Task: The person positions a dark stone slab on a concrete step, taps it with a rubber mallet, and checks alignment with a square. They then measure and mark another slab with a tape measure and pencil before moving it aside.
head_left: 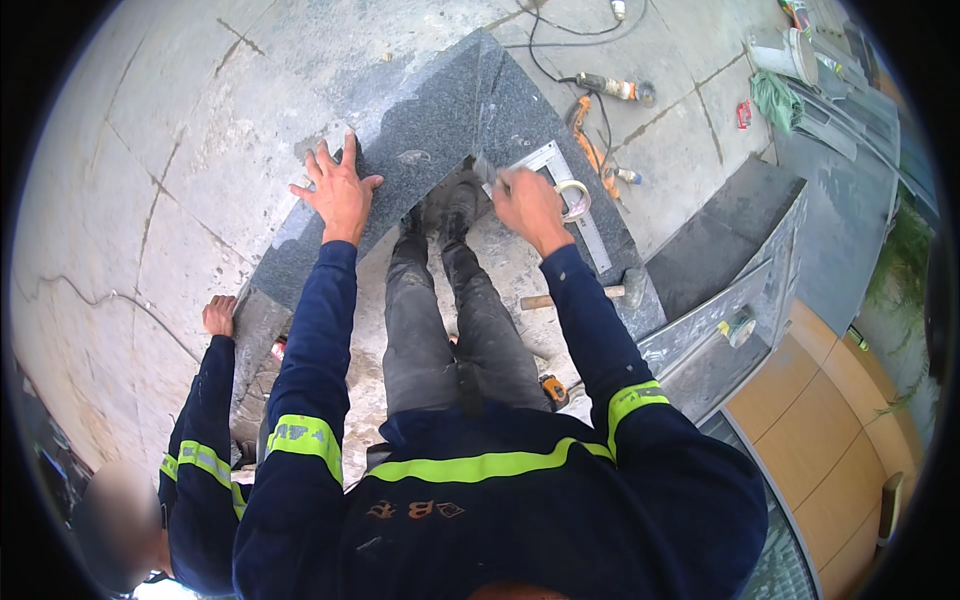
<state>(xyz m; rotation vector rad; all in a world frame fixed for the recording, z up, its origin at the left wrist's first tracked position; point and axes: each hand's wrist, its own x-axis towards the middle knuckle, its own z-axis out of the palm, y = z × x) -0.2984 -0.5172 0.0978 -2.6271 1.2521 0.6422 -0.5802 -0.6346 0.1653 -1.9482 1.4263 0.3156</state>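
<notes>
My left hand (336,190) is spread open with its fingertips on the upper left part of the speckled dark grey stone slab (420,130). My right hand (530,205) has its fingers curled by the slab's notched edge, closed on something grey and blurred that I cannot make out. Beside that hand lie a roll of pale tape (578,201) and a metal square ruler (598,250). A rubber mallet (632,288) with a wooden handle lies lower right on the stone.
Power tools (613,87) with cords lie on the concrete above right, near an orange one (588,130). A bucket (783,58), green bag (775,100) and stacked panels (835,200) stand at right. A co-worker's hand (219,315) rests at left. An orange tape measure (555,390) is below.
</notes>
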